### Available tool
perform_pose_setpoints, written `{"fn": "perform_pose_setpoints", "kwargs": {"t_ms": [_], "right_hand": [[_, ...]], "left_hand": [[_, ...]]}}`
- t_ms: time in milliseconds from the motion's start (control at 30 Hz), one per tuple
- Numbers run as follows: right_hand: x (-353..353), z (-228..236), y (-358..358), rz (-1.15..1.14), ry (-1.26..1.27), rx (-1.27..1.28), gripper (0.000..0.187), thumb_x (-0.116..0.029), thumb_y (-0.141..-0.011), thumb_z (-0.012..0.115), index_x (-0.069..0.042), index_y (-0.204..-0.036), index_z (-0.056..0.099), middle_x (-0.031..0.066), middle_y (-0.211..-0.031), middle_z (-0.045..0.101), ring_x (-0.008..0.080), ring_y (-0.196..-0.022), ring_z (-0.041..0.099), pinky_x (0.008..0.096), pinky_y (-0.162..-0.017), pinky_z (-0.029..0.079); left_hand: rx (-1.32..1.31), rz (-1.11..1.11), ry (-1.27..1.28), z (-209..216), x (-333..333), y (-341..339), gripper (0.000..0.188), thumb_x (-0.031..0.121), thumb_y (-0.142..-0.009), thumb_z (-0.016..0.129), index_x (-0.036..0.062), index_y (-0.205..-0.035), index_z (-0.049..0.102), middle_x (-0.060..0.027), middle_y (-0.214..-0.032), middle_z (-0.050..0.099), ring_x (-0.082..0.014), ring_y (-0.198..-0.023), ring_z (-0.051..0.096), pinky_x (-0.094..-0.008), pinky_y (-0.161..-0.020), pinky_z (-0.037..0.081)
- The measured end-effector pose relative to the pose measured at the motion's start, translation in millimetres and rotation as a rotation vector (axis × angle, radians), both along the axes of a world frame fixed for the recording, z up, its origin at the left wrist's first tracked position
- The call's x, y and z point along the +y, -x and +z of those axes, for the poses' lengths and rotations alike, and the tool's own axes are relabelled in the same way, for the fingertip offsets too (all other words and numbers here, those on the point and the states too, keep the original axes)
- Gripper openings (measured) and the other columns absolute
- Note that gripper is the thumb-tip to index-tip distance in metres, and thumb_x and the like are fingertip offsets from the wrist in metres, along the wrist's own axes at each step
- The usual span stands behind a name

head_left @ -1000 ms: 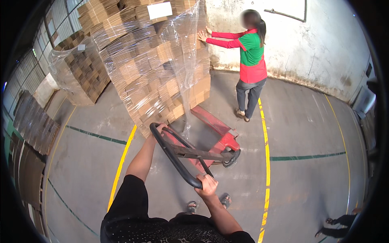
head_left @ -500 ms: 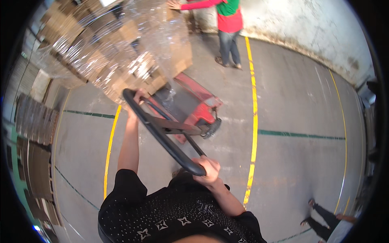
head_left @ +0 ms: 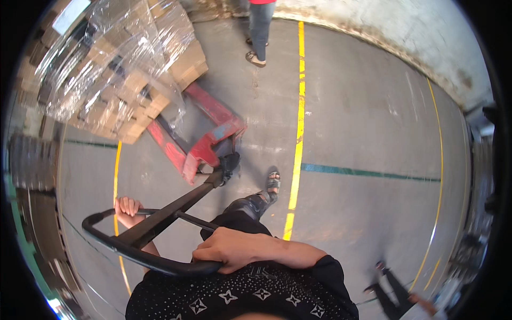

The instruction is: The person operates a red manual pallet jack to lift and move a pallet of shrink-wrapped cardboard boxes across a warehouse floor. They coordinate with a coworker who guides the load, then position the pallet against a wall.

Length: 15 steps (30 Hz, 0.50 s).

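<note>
Both of my hands are closed round the black loop handle (head_left: 152, 258) of a red pallet jack (head_left: 205, 144). My left hand (head_left: 128, 207) grips the loop's left side, with its fingers wrapped over the bar. Close to my body, my right hand (head_left: 229, 248) holds the right end of the loop. The dark shaft (head_left: 186, 200) slants away to the jack's wheel and red frame. Under a tall load of cardboard boxes (head_left: 133, 85) in clear stretch wrap run the jack's forks, whose far ends are hidden.
A co-worker in grey trousers (head_left: 260, 29) stands beyond the load, near the stained wall (head_left: 373, 26). Another person (head_left: 397, 290) is at the lower right. Yellow lines (head_left: 300, 106) mark the grey floor. Stacked flat cardboard (head_left: 40, 218) lines the left side.
The handle has dropped and swung closer to my body, with both hands still on it. The jack and boxes now appear farther left in view, and my foot has come into sight.
</note>
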State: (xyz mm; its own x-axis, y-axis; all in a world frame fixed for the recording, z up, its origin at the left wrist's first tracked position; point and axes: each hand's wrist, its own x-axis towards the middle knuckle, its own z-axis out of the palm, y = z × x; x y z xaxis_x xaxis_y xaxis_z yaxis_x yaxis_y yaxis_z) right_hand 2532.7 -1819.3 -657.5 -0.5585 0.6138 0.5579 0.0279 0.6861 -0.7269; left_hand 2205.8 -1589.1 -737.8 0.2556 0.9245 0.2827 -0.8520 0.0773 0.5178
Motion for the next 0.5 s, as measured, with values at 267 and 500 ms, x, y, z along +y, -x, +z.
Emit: {"fn": "perform_pose_setpoints", "kwargs": {"t_ms": [267, 500], "right_hand": [[-17.2, 54.0, -178.0, 0.142, 0.142, 0.120, 0.035, -0.010, -0.067, 0.073, -0.007, -0.101, 0.065, 0.0089, -0.083, 0.066, 0.0313, -0.075, 0.066, 0.0401, -0.064, 0.051], [-4.5, 34.3, -324.6, 0.208, 0.148, 0.078, 0.020, -0.015, -0.072, 0.074, -0.008, -0.082, 0.058, 0.0088, -0.074, 0.060, 0.0341, -0.071, 0.062, 0.0429, -0.063, 0.047]], "left_hand": [[0.093, 0.668, 0.233, 13.7, -219.0, -116.6, 0.051, 0.026, -0.100, 0.052, 0.0178, -0.057, 0.027, 0.0025, -0.048, 0.026, -0.0113, -0.041, 0.021, -0.0287, -0.046, 0.029], [-0.084, 1.068, 0.490, -18.1, -347.1, -267.1, 0.047, 0.018, -0.098, 0.052, 0.0176, -0.058, 0.027, 0.0024, -0.050, 0.024, -0.0111, -0.046, 0.023, -0.0286, -0.052, 0.033]]}}
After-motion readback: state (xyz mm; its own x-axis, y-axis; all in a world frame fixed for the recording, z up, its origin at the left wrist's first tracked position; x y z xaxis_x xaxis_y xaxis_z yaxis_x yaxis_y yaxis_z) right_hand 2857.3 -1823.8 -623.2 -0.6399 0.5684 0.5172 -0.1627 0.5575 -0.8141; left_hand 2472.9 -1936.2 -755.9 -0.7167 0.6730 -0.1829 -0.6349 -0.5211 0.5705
